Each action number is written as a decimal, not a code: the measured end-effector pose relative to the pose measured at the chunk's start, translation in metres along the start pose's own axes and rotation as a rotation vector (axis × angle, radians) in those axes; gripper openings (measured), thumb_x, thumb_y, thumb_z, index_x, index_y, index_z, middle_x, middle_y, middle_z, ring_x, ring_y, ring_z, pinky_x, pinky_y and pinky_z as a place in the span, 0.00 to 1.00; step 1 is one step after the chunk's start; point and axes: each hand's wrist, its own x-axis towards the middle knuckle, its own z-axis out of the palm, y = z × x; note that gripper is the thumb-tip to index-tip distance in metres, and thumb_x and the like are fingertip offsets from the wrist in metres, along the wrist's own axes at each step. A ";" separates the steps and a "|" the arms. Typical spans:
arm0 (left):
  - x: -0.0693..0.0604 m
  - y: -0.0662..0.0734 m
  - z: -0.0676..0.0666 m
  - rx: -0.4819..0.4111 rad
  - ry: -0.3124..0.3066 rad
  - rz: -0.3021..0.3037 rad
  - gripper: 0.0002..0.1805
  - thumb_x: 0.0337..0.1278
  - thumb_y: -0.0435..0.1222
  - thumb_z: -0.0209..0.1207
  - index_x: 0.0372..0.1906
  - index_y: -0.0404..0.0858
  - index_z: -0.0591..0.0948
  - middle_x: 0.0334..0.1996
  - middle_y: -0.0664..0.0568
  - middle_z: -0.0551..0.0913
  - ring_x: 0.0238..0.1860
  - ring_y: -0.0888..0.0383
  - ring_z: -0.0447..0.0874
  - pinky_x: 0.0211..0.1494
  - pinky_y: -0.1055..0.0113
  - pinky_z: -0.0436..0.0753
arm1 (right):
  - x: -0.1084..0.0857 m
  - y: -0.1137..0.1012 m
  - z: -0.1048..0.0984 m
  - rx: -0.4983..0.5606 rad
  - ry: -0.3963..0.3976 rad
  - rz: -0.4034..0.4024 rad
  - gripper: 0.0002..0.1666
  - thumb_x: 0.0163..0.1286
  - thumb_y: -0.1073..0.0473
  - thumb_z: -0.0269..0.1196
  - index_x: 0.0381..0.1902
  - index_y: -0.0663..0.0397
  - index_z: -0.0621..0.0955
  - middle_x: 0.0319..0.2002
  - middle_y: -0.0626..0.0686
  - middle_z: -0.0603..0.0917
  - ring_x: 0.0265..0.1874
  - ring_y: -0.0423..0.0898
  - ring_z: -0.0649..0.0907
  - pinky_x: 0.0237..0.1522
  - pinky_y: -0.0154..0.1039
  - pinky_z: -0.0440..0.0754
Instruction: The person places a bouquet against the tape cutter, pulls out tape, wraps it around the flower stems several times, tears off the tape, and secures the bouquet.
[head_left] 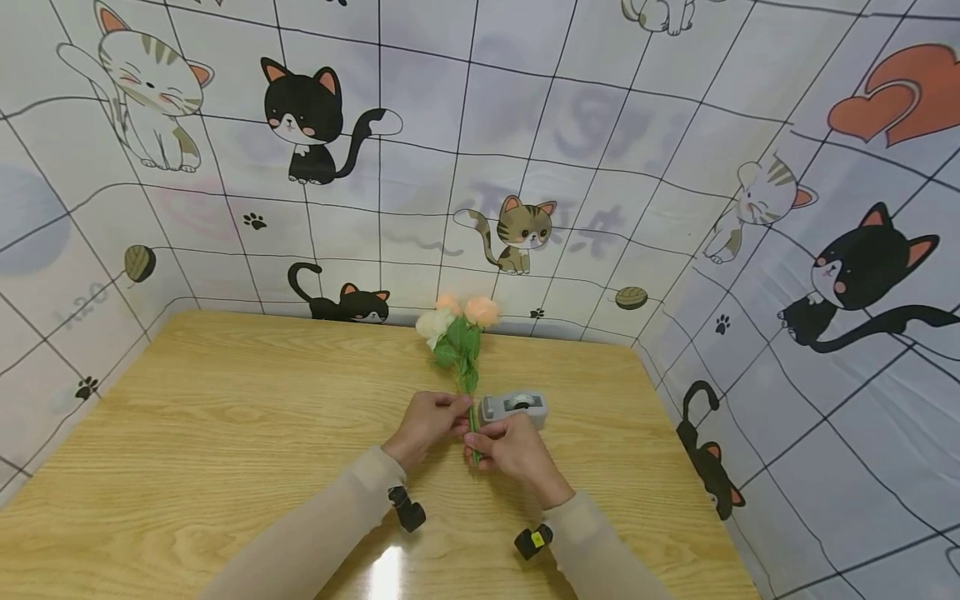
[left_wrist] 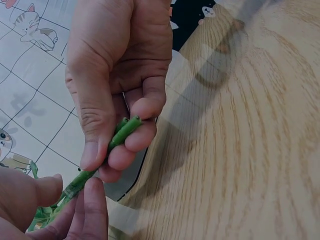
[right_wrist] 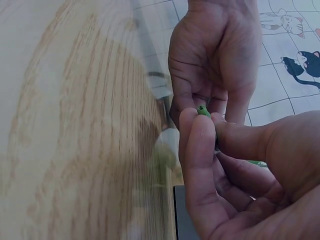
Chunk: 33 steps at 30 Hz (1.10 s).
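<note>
grip: left hand (head_left: 429, 427), right hand (head_left: 517, 450) both pinch green stems (head_left: 473, 420), right nearer lower ends (left_wrist: 132, 123). flowers (head_left: 448, 327) above table (head_left: 300, 400), just beside gray tape dispenser (head_left: 531, 407). likely light, stems springy, blooms (head_left: 482, 312) easily crushed; best held by stems. leaves (head_left: 459, 343) green, broad; blooms peach, creamy white.

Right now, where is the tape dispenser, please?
In the head view, the tape dispenser sits on the table just beyond the right hand, right of the stems.
</note>
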 end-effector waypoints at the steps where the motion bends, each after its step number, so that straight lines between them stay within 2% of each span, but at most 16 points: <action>1: 0.000 0.000 0.000 -0.001 0.002 0.001 0.21 0.88 0.44 0.69 0.61 0.27 0.92 0.47 0.38 0.96 0.41 0.59 0.98 0.51 0.63 0.98 | 0.000 0.000 0.000 -0.008 0.005 -0.001 0.12 0.86 0.61 0.73 0.47 0.67 0.97 0.36 0.59 0.98 0.27 0.38 0.92 0.35 0.35 0.94; 10: -0.002 0.004 0.004 0.009 0.013 0.000 0.19 0.85 0.42 0.71 0.60 0.28 0.92 0.48 0.39 0.95 0.39 0.61 0.97 0.49 0.64 0.97 | -0.002 -0.001 0.002 -0.109 0.072 -0.015 0.10 0.83 0.60 0.76 0.45 0.62 0.98 0.36 0.57 0.99 0.27 0.41 0.94 0.32 0.35 0.93; 21: -0.002 0.004 0.007 -0.019 0.030 -0.018 0.18 0.84 0.41 0.73 0.62 0.29 0.92 0.50 0.40 0.94 0.39 0.61 0.96 0.48 0.66 0.96 | -0.002 -0.003 0.005 -0.119 0.097 0.001 0.09 0.82 0.60 0.77 0.44 0.62 0.98 0.37 0.57 0.99 0.25 0.41 0.93 0.32 0.37 0.94; 28: -0.001 0.005 0.007 -0.005 0.043 -0.012 0.18 0.83 0.40 0.73 0.61 0.29 0.92 0.50 0.39 0.95 0.38 0.62 0.95 0.48 0.65 0.96 | -0.002 -0.004 0.004 -0.109 0.073 0.000 0.10 0.82 0.58 0.77 0.46 0.62 0.97 0.39 0.59 0.99 0.28 0.44 0.95 0.35 0.41 0.96; 33: 0.000 0.004 0.007 0.026 0.037 -0.011 0.17 0.84 0.41 0.72 0.61 0.30 0.93 0.46 0.41 0.95 0.35 0.63 0.94 0.46 0.66 0.93 | -0.001 -0.001 -0.001 -0.086 0.028 0.001 0.15 0.86 0.54 0.74 0.50 0.63 0.97 0.42 0.58 0.98 0.32 0.44 0.94 0.39 0.42 0.97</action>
